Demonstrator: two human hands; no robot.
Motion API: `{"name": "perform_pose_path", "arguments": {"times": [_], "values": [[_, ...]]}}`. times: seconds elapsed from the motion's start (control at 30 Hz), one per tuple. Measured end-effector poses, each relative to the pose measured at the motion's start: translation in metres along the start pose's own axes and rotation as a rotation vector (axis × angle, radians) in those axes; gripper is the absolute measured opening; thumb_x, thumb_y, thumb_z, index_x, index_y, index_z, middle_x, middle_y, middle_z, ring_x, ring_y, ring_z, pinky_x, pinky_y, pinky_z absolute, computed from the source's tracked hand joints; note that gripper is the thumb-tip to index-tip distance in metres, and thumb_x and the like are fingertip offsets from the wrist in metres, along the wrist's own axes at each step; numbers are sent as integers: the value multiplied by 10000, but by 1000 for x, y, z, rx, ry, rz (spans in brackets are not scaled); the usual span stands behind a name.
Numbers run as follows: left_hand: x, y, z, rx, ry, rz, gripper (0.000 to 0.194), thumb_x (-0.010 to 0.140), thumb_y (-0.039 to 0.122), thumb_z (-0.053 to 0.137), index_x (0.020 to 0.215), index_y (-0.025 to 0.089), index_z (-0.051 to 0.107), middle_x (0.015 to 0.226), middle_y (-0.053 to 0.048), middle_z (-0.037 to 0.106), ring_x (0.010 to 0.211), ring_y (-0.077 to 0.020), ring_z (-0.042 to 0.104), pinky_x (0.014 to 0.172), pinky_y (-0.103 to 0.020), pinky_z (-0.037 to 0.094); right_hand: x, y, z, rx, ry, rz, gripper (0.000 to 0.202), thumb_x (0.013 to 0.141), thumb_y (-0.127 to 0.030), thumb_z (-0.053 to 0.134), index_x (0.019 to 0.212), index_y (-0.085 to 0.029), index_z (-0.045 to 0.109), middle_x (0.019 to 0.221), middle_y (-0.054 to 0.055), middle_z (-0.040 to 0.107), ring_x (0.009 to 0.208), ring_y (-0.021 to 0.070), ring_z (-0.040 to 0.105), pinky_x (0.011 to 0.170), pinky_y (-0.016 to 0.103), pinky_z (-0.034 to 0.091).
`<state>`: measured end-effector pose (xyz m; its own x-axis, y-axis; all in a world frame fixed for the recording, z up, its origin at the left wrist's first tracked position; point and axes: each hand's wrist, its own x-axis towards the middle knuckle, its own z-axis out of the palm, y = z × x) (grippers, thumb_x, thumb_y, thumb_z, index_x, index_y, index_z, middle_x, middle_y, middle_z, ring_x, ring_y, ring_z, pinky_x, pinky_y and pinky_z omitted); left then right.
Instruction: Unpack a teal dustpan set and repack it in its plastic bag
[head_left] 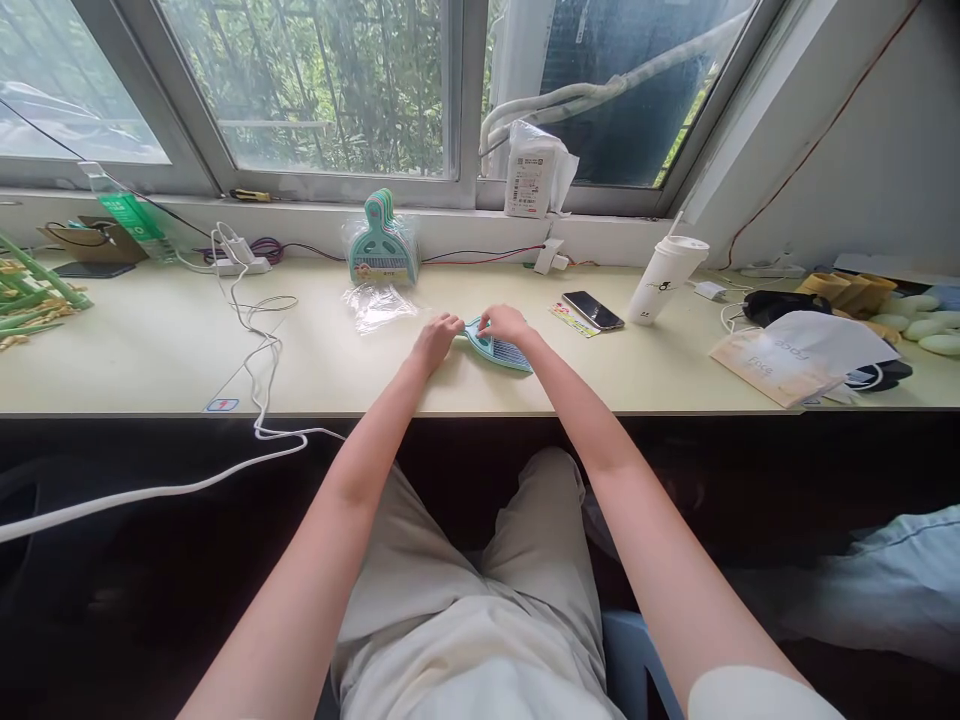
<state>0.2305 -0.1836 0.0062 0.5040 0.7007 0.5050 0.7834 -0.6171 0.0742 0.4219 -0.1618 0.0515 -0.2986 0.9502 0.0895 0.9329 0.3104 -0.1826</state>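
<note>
Steady the teal dustpan (510,354) on the surface (360,375) near its front edge with left hand (436,341) curled round the narrow end, right hand (502,323) bent over the face (pinching or merely touching, unclear), probably best pressing gently against skidding.

Ahead of both my hands, the left (437,342) and the right (504,324), bare tabletop (472,287) runs toward the window wall. Left of that lane, crumpled clear plastic bags (380,306) and the stack of teal mini dustpans (382,243) are in my way. To my right, a smartphone (594,310) and a white lidded cup (666,282) block a reach; nearer me than those 2, I can pass as far as the cream paper bag (772,368). Leftward, I have room up to the loose white cable (150,493).
</note>
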Motion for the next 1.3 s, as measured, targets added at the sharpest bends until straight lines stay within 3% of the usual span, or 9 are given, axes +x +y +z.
{"name": "perform_pose_path", "arguments": {"times": [0.37,0.63,0.73,0.87,0.93,1.03,1.13,1.23,1.3], "values": [[3,0,1,14,-31,-26,413,730,-65,419,937,151,704,904,-107,697,910,-236,623,821,-345,459,2,-1,-2,-18,-39,-31,162,772,-264,758,929,-233,788,1023,28,762,924,172,668,741,233,450],[-1,0,6,-36,-8,-41,351,798,-27,425,915,160,698,880,-111,680,929,-246,622,883,-389,467,-3,0,-4,-18,-51,-53,137,784,-297,747,905,-247,784,998,14,773,966,183,675,837,253,439],[1,-1,4,-95,136,-141,347,798,-21,456,978,175,678,1069,-123,664,1107,-266,578,1017,-452,410,-2,-2,-9,22,-67,-52,174,771,-348,744,906,-247,786,973,10,775,942,179,678,798,236,446],[7,0,1,-424,461,-508,447,835,74,491,1264,195,524,1340,-140,515,1257,-264,486,1018,-454,438,6,-17,-7,158,82,77,305,776,-476,712,953,-236,773,1010,30,765,980,196,674,819,244,464],[9,2,1,-729,377,-621,405,895,193,468,1300,184,473,1260,-138,555,1140,-248,565,915,-423,507,12,-29,-1,241,191,146,348,822,-493,662,1007,-212,752,1058,58,751,1011,205,670,845,259,473],[7,4,2,-1084,110,-538,452,872,346,548,1282,165,491,1114,-110,628,990,-246,627,822,-405,546,18,-35,10,339,296,122,374,909,-475,566,1080,-178,715,1098,86,733,1029,200,661,882,268,475],[3,1,3,-1208,75,-569,517,786,303,648,1268,177,509,1107,-99,635,985,-246,632,820,-403,555,20,-13,17,363,379,66,466,1006,-463,367,1115,-152,698,1147,113,710,1100,210,628,966,302,451],[1,-6,2,-1309,113,-675,504,784,294,667,1260,223,518,1155,-91,623,1038,-249,629,825,-394,563,17,36,21,271,566,335,474,1030,-393,294,1263,-128,610,1360,190,578,1326,282,470,1085,456,368],[1,-11,3,-1373,155,-719,485,795,315,674,1251,246,525,1159,-86,626,1058,-249,629,830,-389,566,14,70,24,239,570,524,483,1019,-381,344,1384,-108,504,1493,231,433,1424,310,339,1101,547,324]]}}
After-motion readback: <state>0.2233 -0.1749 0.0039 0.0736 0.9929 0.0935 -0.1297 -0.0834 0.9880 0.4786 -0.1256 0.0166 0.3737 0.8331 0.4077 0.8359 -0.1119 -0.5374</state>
